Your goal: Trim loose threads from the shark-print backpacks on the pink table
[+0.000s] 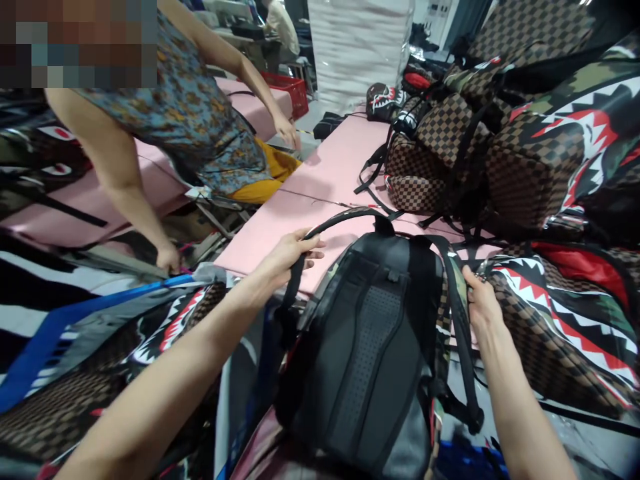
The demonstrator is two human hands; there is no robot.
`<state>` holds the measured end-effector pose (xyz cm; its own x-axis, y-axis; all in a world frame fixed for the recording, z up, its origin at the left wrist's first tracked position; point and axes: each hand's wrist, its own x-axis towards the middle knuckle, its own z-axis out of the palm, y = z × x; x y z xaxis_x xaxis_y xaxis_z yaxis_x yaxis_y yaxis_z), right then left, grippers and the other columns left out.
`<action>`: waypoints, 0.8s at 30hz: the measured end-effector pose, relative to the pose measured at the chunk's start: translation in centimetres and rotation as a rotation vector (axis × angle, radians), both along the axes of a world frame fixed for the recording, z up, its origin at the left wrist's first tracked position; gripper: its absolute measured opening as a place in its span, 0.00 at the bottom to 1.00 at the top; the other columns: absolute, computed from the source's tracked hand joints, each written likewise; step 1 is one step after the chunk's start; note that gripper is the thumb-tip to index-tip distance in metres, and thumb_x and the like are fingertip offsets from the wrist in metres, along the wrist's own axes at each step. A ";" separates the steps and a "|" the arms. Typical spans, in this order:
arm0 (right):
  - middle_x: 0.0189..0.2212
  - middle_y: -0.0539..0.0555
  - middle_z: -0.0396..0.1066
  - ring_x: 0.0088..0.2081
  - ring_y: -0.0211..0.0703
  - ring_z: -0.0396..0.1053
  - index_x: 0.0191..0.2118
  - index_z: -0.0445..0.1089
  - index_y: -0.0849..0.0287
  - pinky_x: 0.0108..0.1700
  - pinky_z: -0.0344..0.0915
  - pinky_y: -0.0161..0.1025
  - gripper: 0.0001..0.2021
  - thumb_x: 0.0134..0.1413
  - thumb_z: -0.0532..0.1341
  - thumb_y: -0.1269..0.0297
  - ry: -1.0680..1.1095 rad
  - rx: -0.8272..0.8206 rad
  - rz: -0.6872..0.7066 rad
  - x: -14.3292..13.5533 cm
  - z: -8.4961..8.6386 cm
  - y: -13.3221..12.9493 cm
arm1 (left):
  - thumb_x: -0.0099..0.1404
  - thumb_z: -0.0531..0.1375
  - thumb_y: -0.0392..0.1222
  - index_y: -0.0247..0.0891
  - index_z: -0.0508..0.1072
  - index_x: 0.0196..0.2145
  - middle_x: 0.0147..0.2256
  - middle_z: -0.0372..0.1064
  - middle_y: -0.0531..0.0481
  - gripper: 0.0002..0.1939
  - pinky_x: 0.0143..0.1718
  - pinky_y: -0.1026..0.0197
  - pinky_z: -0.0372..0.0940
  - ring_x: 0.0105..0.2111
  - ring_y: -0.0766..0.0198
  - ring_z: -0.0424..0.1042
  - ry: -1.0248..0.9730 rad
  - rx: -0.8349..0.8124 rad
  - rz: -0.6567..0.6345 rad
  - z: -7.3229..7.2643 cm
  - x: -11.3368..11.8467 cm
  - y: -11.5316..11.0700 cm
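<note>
one black backpack (370, 333), two shoulder straps (300, 267), each in one hand's closed fingers (310, 243)

Both forearms reached forward from the bottom of the view, bare to the elbow. The left hand (290, 257) lay palm down with its fingers curled closed around a strap, thumb tucked under, wrist nearly straight. The right hand (479, 303) sat lower and nearer the body, back of the hand up, fingers folded shut in a pinch, wrist bent slightly inward.
</note>
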<state>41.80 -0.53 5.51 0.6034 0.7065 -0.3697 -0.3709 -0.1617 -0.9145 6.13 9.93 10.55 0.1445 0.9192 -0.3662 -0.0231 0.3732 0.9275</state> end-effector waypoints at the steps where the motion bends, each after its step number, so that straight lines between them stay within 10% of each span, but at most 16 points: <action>1: 0.19 0.49 0.67 0.18 0.38 0.63 0.26 0.68 0.61 0.17 0.62 0.34 0.19 0.27 0.72 0.56 -0.020 -0.005 0.011 -0.1 -0.2 -0.3 | 0.55 0.60 0.36 0.33 0.67 0.42 0.39 0.69 0.43 0.16 0.19 0.70 0.59 0.23 0.71 0.67 -0.036 -0.026 -0.008 0.2 0.4 0.1; 12: 0.15 0.43 0.56 0.15 0.26 0.46 0.29 0.71 0.66 0.14 0.43 0.28 0.24 0.22 0.74 0.57 -0.183 -0.105 0.080 -2.6 -6.7 -8.5 | 0.55 0.63 0.38 0.32 0.69 0.45 0.35 0.67 0.49 0.19 0.21 0.74 0.56 0.23 0.76 0.61 -0.051 -0.057 -0.173 -6.0 -4.7 -5.2; 24: 0.19 0.50 0.65 0.15 0.28 0.49 0.33 0.73 0.66 0.14 0.42 0.29 0.23 0.27 0.72 0.56 -0.342 -0.065 -0.010 -3.9 -5.2 -10.5 | 0.52 0.63 0.36 0.31 0.70 0.46 0.37 0.71 0.44 0.22 0.43 0.60 0.61 0.41 0.56 0.67 0.494 0.265 -0.127 -11.3 -1.1 -4.2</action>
<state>37.86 -11.03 0.26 0.7067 0.6818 -0.1890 -0.0471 -0.2212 -0.9741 5.00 5.74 -0.77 0.1299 0.9754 -0.1780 0.4669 0.0982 0.8788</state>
